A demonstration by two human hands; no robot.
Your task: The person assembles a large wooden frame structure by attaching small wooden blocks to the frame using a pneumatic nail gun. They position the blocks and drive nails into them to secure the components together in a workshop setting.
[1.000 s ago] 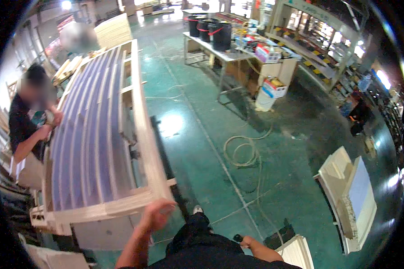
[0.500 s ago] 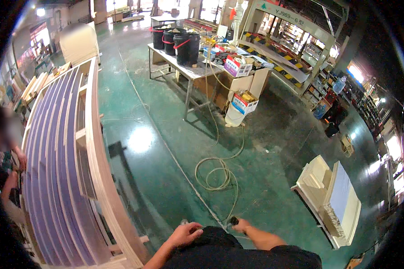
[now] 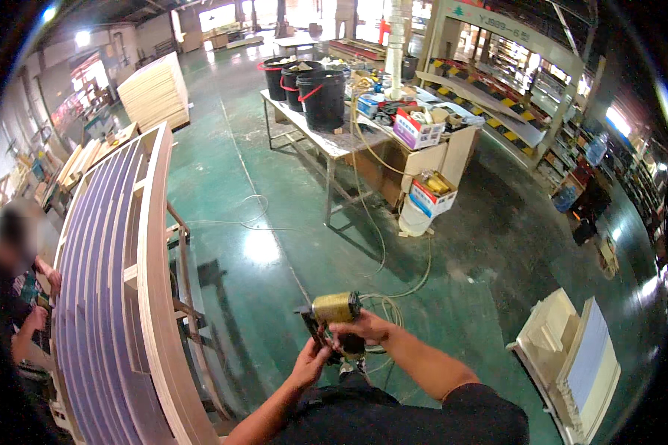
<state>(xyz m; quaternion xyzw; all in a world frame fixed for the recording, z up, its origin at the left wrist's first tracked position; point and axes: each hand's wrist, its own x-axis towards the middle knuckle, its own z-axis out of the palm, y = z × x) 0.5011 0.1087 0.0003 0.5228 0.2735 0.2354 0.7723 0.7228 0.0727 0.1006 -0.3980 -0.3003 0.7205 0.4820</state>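
A pneumatic nail gun [image 3: 335, 306] with a gold body and black parts is held up in front of me at the lower middle. My right hand [image 3: 361, 331] is wrapped round its grip, closed. Lower on the tool, beside its dark magazine, my left hand [image 3: 311, 362] is closed with its fingertips pressed against it; the exact hold is partly hidden. A pale air hose [image 3: 388, 304] lies in loops on the floor just beyond the gun.
To my left stands a long wooden frame [image 3: 154, 259] filled with purple-grey strips, a co-worker [image 3: 24, 274] at its far side. Ahead, a workbench [image 3: 274, 111] carries black buckets [image 3: 323, 100] and boxes. Pale panels [image 3: 571, 356] stand at right; stacked boards [image 3: 152, 93] stand farther back.
The nail gun has come up into view in my right hand. My left hand has moved to it and closed on it. The view has shifted, so the bench sits lower and farther right.
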